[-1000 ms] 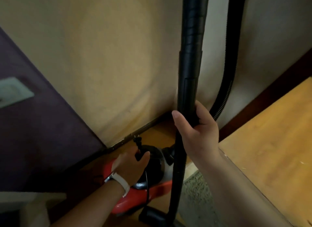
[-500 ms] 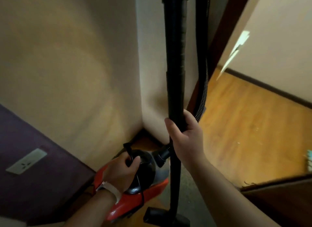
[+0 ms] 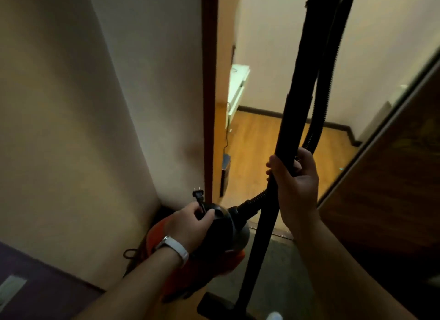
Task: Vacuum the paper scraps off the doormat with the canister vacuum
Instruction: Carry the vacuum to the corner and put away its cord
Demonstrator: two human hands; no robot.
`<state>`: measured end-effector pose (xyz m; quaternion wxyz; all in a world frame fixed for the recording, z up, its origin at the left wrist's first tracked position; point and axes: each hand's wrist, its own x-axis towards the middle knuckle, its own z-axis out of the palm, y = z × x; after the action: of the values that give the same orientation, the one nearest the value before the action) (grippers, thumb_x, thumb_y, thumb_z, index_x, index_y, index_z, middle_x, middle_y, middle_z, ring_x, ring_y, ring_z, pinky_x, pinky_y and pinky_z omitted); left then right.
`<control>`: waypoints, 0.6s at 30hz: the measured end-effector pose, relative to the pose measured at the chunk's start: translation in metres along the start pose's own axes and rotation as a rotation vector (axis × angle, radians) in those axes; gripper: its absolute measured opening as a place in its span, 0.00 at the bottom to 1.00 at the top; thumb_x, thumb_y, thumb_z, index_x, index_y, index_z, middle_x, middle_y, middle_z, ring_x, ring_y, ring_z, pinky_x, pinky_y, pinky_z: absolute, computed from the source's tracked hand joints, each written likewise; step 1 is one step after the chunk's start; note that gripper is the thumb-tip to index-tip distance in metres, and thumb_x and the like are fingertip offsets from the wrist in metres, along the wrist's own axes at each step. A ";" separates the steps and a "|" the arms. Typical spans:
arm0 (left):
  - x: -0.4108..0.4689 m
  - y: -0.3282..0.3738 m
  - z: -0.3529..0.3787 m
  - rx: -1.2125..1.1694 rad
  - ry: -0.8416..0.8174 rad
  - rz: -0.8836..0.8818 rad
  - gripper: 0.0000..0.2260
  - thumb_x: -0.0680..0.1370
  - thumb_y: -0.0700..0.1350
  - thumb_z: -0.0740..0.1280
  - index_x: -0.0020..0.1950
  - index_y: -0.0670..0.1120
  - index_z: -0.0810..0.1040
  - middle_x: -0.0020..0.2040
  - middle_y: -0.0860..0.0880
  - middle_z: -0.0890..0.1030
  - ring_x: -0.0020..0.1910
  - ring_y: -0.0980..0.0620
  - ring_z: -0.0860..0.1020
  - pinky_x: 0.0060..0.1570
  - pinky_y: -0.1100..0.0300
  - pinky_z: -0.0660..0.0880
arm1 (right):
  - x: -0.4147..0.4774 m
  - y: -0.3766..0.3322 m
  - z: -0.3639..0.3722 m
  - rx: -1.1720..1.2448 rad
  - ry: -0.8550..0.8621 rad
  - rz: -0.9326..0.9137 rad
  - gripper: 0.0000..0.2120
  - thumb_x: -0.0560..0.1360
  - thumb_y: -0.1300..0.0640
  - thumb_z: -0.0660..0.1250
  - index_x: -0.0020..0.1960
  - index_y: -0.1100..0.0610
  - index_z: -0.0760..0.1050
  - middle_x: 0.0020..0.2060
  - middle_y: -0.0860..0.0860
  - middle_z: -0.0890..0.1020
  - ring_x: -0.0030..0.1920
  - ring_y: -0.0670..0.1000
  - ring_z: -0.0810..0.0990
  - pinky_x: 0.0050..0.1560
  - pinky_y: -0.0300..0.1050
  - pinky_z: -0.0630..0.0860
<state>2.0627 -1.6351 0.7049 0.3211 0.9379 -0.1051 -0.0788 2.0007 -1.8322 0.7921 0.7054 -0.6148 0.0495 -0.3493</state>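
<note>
Transport looks to be the step in hand, with no suction head on a mat yet. The left grip (image 3: 192,222) is curled over the top of the canister vacuum (image 3: 229,231), and the cord runs up between its fingers so that the plug (image 3: 198,194) stands free above the knuckles. The right grip (image 3: 297,181) is wrapped round the wand (image 3: 288,129), with the ribbed hose (image 3: 312,133) looping behind it. No paper scraps show. A grey patch by the threshold may be the doormat (image 3: 292,269), directly under the wand.

To do it well, keep the canister low and close to the body and the wand near upright, and mind the loose plug – it could catch on something.

Room is tight. The wall (image 3: 95,105) runs along the left, the door frame (image 3: 209,93) stands just past the canister, and a dark door (image 3: 392,200) closes in on the right. Open wood floor (image 3: 257,141) lies beyond the doorway – the floor head (image 3: 214,305) at the bottom edge needs swinging clear of the frame.
</note>
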 end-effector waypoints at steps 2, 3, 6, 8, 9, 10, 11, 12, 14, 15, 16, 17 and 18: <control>-0.004 0.025 0.010 0.037 -0.015 0.070 0.14 0.75 0.62 0.62 0.48 0.54 0.77 0.40 0.54 0.81 0.36 0.58 0.77 0.34 0.61 0.74 | -0.006 -0.014 -0.030 -0.030 0.105 -0.020 0.10 0.74 0.59 0.70 0.53 0.52 0.73 0.34 0.46 0.82 0.39 0.51 0.79 0.41 0.48 0.76; -0.008 0.038 0.016 0.047 -0.029 0.108 0.14 0.75 0.62 0.62 0.48 0.54 0.77 0.40 0.54 0.81 0.37 0.57 0.77 0.35 0.61 0.74 | -0.008 -0.022 -0.045 -0.054 0.164 -0.030 0.10 0.75 0.60 0.70 0.53 0.51 0.73 0.35 0.46 0.83 0.38 0.49 0.80 0.40 0.46 0.77; -0.022 0.084 0.041 0.022 -0.077 0.214 0.13 0.75 0.62 0.62 0.48 0.54 0.77 0.39 0.55 0.80 0.37 0.57 0.78 0.38 0.57 0.79 | -0.017 -0.046 -0.095 -0.100 0.311 -0.051 0.10 0.77 0.59 0.70 0.53 0.48 0.73 0.35 0.47 0.84 0.37 0.48 0.81 0.38 0.42 0.78; -0.033 0.115 0.063 0.014 -0.106 0.273 0.13 0.75 0.62 0.62 0.47 0.54 0.77 0.39 0.56 0.80 0.37 0.57 0.78 0.39 0.55 0.80 | -0.025 -0.063 -0.132 -0.087 0.359 -0.087 0.09 0.75 0.53 0.73 0.52 0.48 0.75 0.37 0.49 0.83 0.39 0.51 0.81 0.39 0.46 0.78; -0.038 0.130 0.076 0.018 -0.122 0.301 0.14 0.74 0.62 0.62 0.47 0.54 0.78 0.39 0.56 0.80 0.38 0.56 0.79 0.40 0.54 0.79 | -0.030 -0.071 -0.152 -0.081 0.371 -0.109 0.09 0.75 0.52 0.73 0.52 0.48 0.75 0.38 0.50 0.82 0.40 0.53 0.80 0.41 0.48 0.77; -0.044 0.147 0.091 0.027 -0.140 0.327 0.14 0.74 0.63 0.62 0.47 0.54 0.78 0.40 0.56 0.81 0.39 0.55 0.79 0.40 0.55 0.79 | -0.035 -0.080 -0.173 -0.081 0.388 -0.129 0.09 0.75 0.52 0.73 0.52 0.49 0.75 0.38 0.51 0.82 0.40 0.54 0.80 0.41 0.49 0.77; -0.051 0.164 0.105 0.044 -0.159 0.349 0.14 0.74 0.63 0.63 0.49 0.54 0.78 0.42 0.56 0.82 0.41 0.54 0.80 0.41 0.56 0.79 | -0.040 -0.089 -0.195 -0.079 0.411 -0.142 0.08 0.75 0.54 0.72 0.52 0.50 0.75 0.37 0.51 0.81 0.39 0.54 0.79 0.40 0.49 0.77; -0.058 0.181 0.122 0.054 -0.174 0.377 0.15 0.74 0.63 0.63 0.50 0.54 0.79 0.43 0.56 0.82 0.42 0.53 0.80 0.41 0.57 0.78 | -0.046 -0.097 -0.218 -0.074 0.433 -0.147 0.07 0.75 0.57 0.71 0.51 0.52 0.75 0.37 0.52 0.80 0.38 0.54 0.78 0.39 0.48 0.76; -0.075 0.217 0.156 0.068 -0.211 0.435 0.14 0.74 0.63 0.63 0.49 0.54 0.78 0.42 0.55 0.82 0.40 0.53 0.80 0.40 0.57 0.78 | -0.059 -0.115 -0.265 -0.065 0.479 -0.130 0.07 0.75 0.58 0.72 0.51 0.53 0.76 0.37 0.55 0.78 0.38 0.56 0.76 0.39 0.48 0.74; -0.085 0.238 0.173 0.076 -0.230 0.460 0.13 0.75 0.62 0.63 0.47 0.54 0.77 0.40 0.55 0.81 0.39 0.53 0.79 0.38 0.57 0.77 | -0.063 -0.125 -0.290 -0.062 0.508 -0.123 0.07 0.74 0.57 0.73 0.50 0.52 0.76 0.37 0.56 0.78 0.38 0.57 0.76 0.40 0.48 0.74; -0.095 0.259 0.190 0.088 -0.246 0.483 0.12 0.75 0.62 0.63 0.45 0.55 0.75 0.38 0.55 0.80 0.37 0.53 0.78 0.36 0.58 0.76 | -0.068 -0.136 -0.315 -0.062 0.537 -0.122 0.08 0.74 0.57 0.73 0.51 0.52 0.77 0.37 0.56 0.78 0.39 0.55 0.77 0.40 0.47 0.75; -0.105 0.280 0.208 0.101 -0.257 0.505 0.12 0.75 0.63 0.63 0.43 0.55 0.74 0.36 0.55 0.78 0.35 0.53 0.78 0.35 0.58 0.75 | -0.073 -0.147 -0.341 -0.069 0.565 -0.124 0.09 0.73 0.57 0.73 0.53 0.53 0.77 0.37 0.54 0.79 0.38 0.53 0.78 0.40 0.45 0.76; -0.116 0.302 0.225 0.106 -0.266 0.529 0.13 0.75 0.63 0.62 0.41 0.54 0.73 0.35 0.54 0.78 0.34 0.53 0.77 0.33 0.58 0.74 | -0.079 -0.157 -0.368 -0.089 0.594 -0.127 0.10 0.74 0.59 0.72 0.55 0.55 0.76 0.37 0.52 0.80 0.38 0.52 0.78 0.40 0.44 0.77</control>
<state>1.8582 -1.9707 0.7253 0.2645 0.8747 -0.3911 -0.1091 1.6898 -2.0944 0.8173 0.6092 -0.5178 0.2301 -0.5547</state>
